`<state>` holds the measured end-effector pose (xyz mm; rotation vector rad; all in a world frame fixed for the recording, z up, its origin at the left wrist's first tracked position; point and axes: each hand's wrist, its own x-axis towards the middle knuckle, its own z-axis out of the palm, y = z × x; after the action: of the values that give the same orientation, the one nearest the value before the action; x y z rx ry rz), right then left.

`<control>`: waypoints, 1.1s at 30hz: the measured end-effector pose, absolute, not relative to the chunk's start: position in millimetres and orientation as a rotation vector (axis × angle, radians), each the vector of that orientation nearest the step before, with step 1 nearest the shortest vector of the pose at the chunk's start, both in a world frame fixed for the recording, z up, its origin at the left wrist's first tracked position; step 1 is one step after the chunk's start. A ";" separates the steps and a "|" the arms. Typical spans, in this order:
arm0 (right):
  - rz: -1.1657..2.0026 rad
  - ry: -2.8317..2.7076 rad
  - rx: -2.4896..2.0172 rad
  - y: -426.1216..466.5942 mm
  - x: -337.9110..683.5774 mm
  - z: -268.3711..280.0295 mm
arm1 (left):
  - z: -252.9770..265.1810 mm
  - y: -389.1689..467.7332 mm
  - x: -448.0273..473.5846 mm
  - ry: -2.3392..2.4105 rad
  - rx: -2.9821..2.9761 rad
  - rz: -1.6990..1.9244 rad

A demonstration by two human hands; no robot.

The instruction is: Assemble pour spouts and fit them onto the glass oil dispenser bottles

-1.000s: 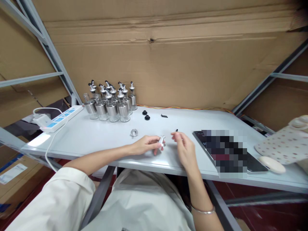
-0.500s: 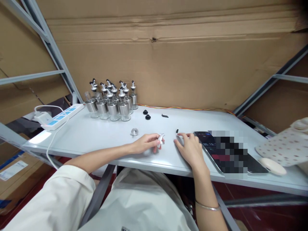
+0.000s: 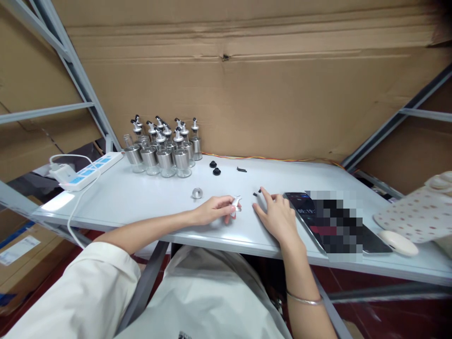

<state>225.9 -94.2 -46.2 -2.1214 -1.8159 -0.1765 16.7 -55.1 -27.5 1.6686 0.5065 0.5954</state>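
- Pale bench stands in a metal frame; cardboard is behind; the floor is red
- Phone shows "00:19"; its other part is covered by pixel blocks; the label at left is too small to read
- Left hand has fingers closed on a silver spout, over the bench, partly hidden; right hand has fingers spread, index tip at 2 black pieces; touching or not, I cannot tell

The head camera looks forward and down over both hands.
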 end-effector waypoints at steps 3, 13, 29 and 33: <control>-0.187 -1.880 -2.100 -94.0 224.5 -45.5 | -28.5 -54.4 16.8 0.506 1.670 0.594; -0.089 -1.949 -1.772 -91.7 221.2 -49.6 | -29.4 -53.7 16.8 0.504 1.683 0.593; 0.293 -1.599 -1.413 -104.8 194.8 -43.1 | -31.0 -52.5 14.5 0.522 1.750 0.562; 0.481 -1.317 -1.232 -111.5 180.0 -34.6 | -30.0 -52.9 14.9 0.508 1.757 0.562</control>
<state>180.0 -111.5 -34.6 -1.2320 -1.3174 0.4811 14.9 -52.9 -30.0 1.7569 0.5082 0.5621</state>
